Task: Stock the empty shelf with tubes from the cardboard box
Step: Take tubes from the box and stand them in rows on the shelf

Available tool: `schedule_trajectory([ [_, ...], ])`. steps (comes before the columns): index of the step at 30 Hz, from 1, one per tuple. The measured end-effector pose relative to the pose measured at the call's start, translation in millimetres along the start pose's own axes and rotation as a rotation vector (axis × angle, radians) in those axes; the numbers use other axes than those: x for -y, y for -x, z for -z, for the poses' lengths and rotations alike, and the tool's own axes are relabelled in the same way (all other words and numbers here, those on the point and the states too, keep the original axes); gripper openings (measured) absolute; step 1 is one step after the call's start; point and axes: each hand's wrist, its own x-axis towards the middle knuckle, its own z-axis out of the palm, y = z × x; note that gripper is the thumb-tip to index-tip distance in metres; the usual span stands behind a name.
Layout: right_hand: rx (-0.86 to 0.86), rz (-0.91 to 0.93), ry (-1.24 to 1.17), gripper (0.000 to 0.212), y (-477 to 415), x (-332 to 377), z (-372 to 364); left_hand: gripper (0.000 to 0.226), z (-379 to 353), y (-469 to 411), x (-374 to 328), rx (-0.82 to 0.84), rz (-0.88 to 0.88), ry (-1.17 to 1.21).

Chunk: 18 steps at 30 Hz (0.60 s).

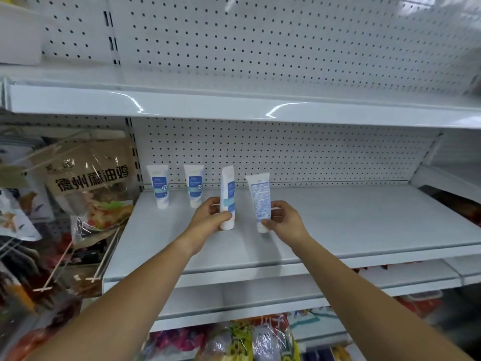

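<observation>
Fingers [214, 204] of the left hand [205, 220] are curled round the lower part of a white plastic tube with a blue label [228, 194]. The thumb lies across its front, and the tube is upright, cap end down, over the white metal shelf [351, 225]. Whether the cap touches the shelf I cannot tell. The right hand [285, 222] pinches a second white tube [258, 196] near its cap between thumb and fingertips. This one tilts a little to the left at the top and shows its printed back with a barcode. The two held tubes are just beside each other, apart. Further back, by the white pegboard panel [299, 155], two matching tubes stand on their caps: the far-left tube [159, 187] and the tube next to it [194, 185]. Left of the shelf hangs a clear plastic food bag with a brown printed label [91, 183]. Colourful packets [242, 340] lie lower down.
</observation>
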Motion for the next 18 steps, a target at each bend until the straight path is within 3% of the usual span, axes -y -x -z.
schedule_trajectory([
  [5,0.008,-0.001,-0.023,0.038,-18,-3,3,0.056,-4,-15,0,-0.019,0.004,-0.004],
  [11,0.048,0.021,-0.038,0.036,-48,-8,13,0.033,-9,-35,2,-0.024,-0.014,-0.125],
  [18,0.161,0.049,-0.074,0.039,-88,-28,37,0.03,-38,-47,3,-0.112,-0.02,-0.221],
])
